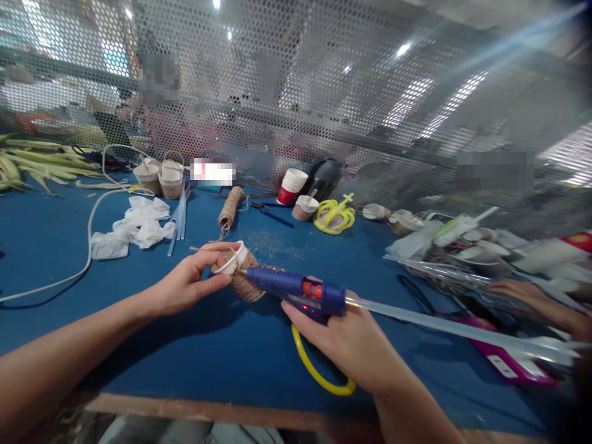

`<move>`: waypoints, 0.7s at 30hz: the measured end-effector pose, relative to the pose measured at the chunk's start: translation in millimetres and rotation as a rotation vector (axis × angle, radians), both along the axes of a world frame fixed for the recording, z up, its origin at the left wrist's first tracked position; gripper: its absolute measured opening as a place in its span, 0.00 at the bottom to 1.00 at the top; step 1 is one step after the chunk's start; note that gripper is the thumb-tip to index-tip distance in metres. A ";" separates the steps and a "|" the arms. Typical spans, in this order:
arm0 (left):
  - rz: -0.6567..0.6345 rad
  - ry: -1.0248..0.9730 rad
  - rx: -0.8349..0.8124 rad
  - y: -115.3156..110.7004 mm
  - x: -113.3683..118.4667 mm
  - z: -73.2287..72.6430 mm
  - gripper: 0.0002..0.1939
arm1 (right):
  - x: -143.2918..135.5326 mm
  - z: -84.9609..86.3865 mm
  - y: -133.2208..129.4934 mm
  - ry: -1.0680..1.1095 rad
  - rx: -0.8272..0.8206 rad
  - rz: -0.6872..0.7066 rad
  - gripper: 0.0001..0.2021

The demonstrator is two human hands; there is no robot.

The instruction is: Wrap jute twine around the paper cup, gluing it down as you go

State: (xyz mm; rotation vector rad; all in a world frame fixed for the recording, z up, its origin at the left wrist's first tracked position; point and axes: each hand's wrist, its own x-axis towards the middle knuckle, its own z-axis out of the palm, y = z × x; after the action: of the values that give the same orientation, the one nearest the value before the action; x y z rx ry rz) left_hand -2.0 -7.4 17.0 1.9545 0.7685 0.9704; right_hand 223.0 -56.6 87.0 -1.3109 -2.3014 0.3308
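My left hand is closed on the white rim of a paper cup wrapped in brown twine, which is tilted on its side just above the table. In my right hand is a blue hot glue gun, its nozzle at the twine near the cup's rim. A long clear glue stick sticks out of the gun's back, and a small red light glows on its side. Below the gun a yellow curved handle or ring shows, partly hidden by my right hand.
Behind the cup stand a twine spool, pliers, stacked paper cups and a yellow crown-shaped piece. White plastic, loose glue sticks and a white cord lie left. Another person's hand reaches among clutter at right.
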 end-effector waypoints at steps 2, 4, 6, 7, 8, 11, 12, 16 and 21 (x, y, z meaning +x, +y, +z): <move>0.011 -0.009 0.002 -0.2 0.2 -0.6 0.06 | -1.5 -2.1 -0.4 0.019 0.013 -0.009 0.09; 0.022 -0.011 0.002 -0.3 0.5 -0.8 0.06 | -2.2 -3.0 -0.7 0.013 0.027 -0.015 0.09; 0.026 -0.005 0.000 -0.4 0.6 -0.4 0.06 | -1.9 -2.2 -0.5 -0.003 0.031 -0.007 0.09; 0.024 -0.004 0.000 -0.4 0.6 -0.1 0.06 | -1.2 -1.4 -0.2 -0.013 0.030 -0.003 0.09; 0.018 -0.006 0.002 -0.4 0.6 0.3 0.05 | -0.3 -0.6 0.2 -0.019 0.033 -0.001 0.09; -0.013 -0.034 -0.003 -0.7 0.6 1.4 0.04 | 3.8 0.2 2.3 -0.004 0.045 -0.013 0.09; -0.023 -0.047 -0.007 -0.9 0.6 1.7 0.04 | 5.5 -0.3 3.3 0.014 0.060 -0.025 0.08; -0.043 -0.070 -0.012 -1.9 0.9 2.4 0.05 | 11.8 -3.7 8.2 0.037 0.118 -0.007 0.07; -0.047 -0.078 -0.018 -2.6 0.8 2.8 0.05 | 12.0 -4.1 12.3 0.158 -0.006 -0.072 0.08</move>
State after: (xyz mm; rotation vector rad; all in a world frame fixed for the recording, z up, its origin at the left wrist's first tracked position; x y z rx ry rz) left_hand -1.2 -10.0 19.8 1.8996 0.6819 1.0022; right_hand 235.0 -44.3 82.9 -1.3178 -2.1186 0.4032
